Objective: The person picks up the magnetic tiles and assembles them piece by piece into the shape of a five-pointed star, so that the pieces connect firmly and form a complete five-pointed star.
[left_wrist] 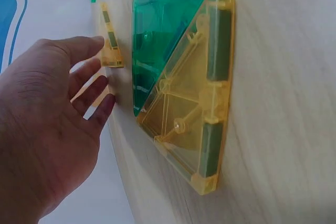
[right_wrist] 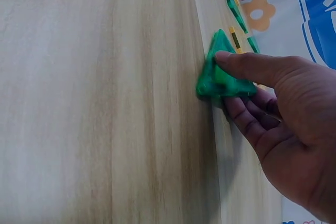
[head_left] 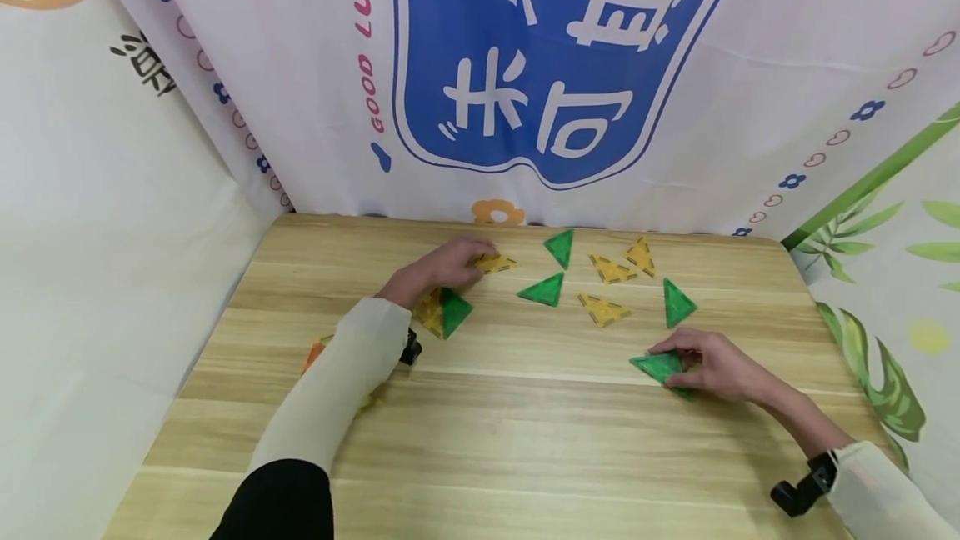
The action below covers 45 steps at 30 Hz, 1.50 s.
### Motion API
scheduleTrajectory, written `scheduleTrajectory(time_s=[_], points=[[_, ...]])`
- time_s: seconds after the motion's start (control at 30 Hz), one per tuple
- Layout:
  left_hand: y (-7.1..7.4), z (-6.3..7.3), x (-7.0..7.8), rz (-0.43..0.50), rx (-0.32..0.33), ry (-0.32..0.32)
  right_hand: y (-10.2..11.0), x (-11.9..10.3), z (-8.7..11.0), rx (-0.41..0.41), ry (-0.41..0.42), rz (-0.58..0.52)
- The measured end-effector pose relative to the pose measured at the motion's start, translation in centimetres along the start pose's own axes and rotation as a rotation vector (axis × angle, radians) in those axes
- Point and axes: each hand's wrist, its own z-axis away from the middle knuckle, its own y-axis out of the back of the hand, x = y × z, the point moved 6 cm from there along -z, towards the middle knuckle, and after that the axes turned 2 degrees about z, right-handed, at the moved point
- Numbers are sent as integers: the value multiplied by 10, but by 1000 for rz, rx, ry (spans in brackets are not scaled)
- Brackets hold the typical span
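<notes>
At the back left of the table, my left hand holds the left end of a yellow triangular magnetic tile between thumb and fingers. Just below that wrist lie a yellow triangle and a green triangle, long edges together as a square. My right hand, at the right, pinches a green triangular magnetic tile with the thumb on its face and fingers beneath. Beyond it lies another green triangle. The fingertips of my left hand are partly hidden in the head view.
Between the hands lie loose green triangles and yellow triangles on the wooden table. Orange and yellow pieces are partly hidden under the left sleeve. A printed cloth hangs along the back edge.
</notes>
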Motion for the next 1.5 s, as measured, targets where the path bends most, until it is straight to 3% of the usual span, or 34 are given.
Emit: scheduleTrajectory(time_s=[0.27,0.57,0.73,1.03,1.33,1.5], points=[[3,-3,6,-24,21,-27,-2,7,0,-78,-74,-98],[5,-2,3,37,62,88,1,4,-7,-13,-90,-185],[5,-3,-1,50,95,107,2,0,-16,16,-140,-198],[9,1,-5,146,137,140,-9,-11,-48,80,-176,-305],[9,6,-6,190,125,213,-29,-27,-88,92,-191,-363],[8,10,-8,264,135,236,-38,-32,-111,97,-216,-413]])
